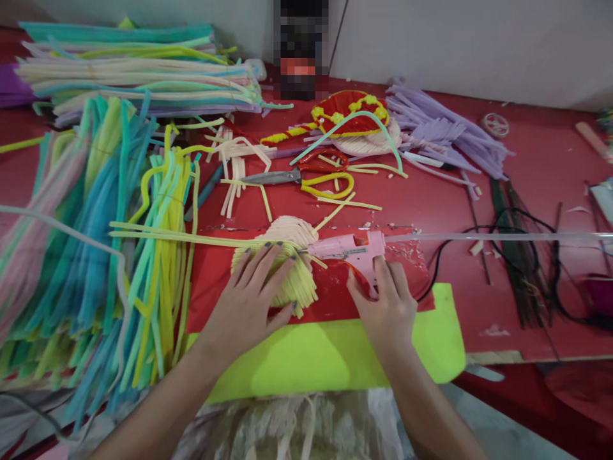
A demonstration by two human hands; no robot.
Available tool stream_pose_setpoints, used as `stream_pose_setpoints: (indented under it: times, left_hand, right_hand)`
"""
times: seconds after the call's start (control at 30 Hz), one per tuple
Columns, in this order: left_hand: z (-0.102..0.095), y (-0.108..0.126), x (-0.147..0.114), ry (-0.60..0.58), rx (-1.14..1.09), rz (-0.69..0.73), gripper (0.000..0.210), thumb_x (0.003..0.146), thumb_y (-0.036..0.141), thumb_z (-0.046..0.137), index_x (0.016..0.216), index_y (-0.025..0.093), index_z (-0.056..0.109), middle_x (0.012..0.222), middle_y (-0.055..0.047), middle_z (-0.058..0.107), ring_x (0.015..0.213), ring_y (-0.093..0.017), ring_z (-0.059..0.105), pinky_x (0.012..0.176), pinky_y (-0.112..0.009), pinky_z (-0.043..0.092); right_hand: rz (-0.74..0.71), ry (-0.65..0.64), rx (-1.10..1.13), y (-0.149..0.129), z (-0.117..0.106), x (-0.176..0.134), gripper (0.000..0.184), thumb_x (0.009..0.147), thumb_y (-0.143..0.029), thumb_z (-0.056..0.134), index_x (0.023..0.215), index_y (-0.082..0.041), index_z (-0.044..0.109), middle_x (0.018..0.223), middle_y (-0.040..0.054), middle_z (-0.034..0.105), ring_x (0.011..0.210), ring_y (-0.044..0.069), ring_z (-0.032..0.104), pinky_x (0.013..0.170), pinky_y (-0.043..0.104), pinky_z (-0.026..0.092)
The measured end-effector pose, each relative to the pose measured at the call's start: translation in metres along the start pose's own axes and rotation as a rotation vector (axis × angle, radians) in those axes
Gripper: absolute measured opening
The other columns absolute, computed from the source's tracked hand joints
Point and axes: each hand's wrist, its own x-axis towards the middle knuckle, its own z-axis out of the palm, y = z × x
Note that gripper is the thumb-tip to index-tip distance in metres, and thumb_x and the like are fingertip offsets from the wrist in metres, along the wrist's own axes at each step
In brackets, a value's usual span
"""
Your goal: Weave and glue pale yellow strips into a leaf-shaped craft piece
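Observation:
My right hand point(390, 306) is closed around the handle of a pink glue gun point(335, 246). A long translucent glue stick point(488, 237) runs out of the gun's back to the right. The nozzle points left, at the upper right edge of a pale yellow and cream piece made of pipe cleaners point(301, 291) in close rows. My left hand point(251, 291) rests flat on this piece with its fingers spread. Under its fingertips, long pale yellow pipe cleaners point(191, 237) cross the piece's top and stretch left. Whether the nozzle touches them, I cannot tell.
Scissors point(297, 176) with red and yellow handles lie behind the piece. Pipe cleaner bundles point(96, 211) fill the left side. Lilac pipe cleaners point(440, 131) and a red and yellow decorated piece point(349, 114) lie at the back. A black cable point(435, 268) curves on the right.

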Motion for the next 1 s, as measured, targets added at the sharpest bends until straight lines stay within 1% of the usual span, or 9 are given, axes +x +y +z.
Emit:
stream_pose_setpoints:
  times: [0.17,0.4,0.63,0.9,1.0]
  left_hand:
    - [0.000,-0.001,0.000,-0.001,0.003,0.012,0.061,0.091,0.043,0.051,0.144,0.016,0.043,0.155,-0.016,0.037,0.144,-0.034,0.032,0.119,-0.053,0.024]
    - [0.000,0.000,0.000,-0.007,0.022,0.001,0.060,0.091,0.043,0.050,0.145,0.017,0.043,0.155,-0.015,0.037,0.144,-0.033,0.033,0.119,-0.053,0.026]
    - [0.001,-0.001,0.000,-0.004,0.037,0.016,0.061,0.091,0.044,0.051,0.145,0.016,0.042,0.156,-0.016,0.035,0.144,-0.033,0.032,0.119,-0.054,0.025]
    - [0.000,0.000,0.000,-0.011,0.039,0.011,0.058,0.092,0.042,0.049,0.144,0.016,0.044,0.155,-0.016,0.036,0.144,-0.032,0.032,0.119,-0.053,0.026]
    - [-0.001,0.001,0.001,-0.012,0.036,0.008,0.057,0.092,0.042,0.049,0.143,0.016,0.045,0.155,-0.015,0.037,0.144,-0.032,0.032,0.119,-0.052,0.025]
  right_hand:
    - [-0.005,0.005,0.001,-0.001,-0.005,0.000,0.038,0.088,-0.031,0.063,0.122,-0.017,0.055,0.096,0.0095,0.069,0.076,0.019,0.070,0.060,0.027,0.055]
    - [-0.019,0.036,0.018,0.002,-0.008,-0.005,0.038,0.085,-0.026,0.067,0.120,-0.015,0.057,0.094,0.0092,0.069,0.080,0.020,0.069,0.064,0.027,0.056]
    - [-0.017,0.041,0.019,0.007,-0.006,-0.015,0.044,0.084,-0.027,0.068,0.125,-0.014,0.056,0.098,0.0117,0.070,0.084,0.022,0.069,0.066,0.029,0.057]
    - [0.015,0.020,0.056,0.009,-0.007,-0.020,0.045,0.086,-0.028,0.065,0.127,-0.016,0.054,0.093,0.0088,0.068,0.080,0.020,0.068,0.064,0.028,0.057]
    - [0.018,0.022,0.064,0.009,-0.007,-0.021,0.045,0.085,-0.027,0.066,0.127,-0.016,0.055,0.093,0.0090,0.068,0.080,0.020,0.068,0.064,0.027,0.057]
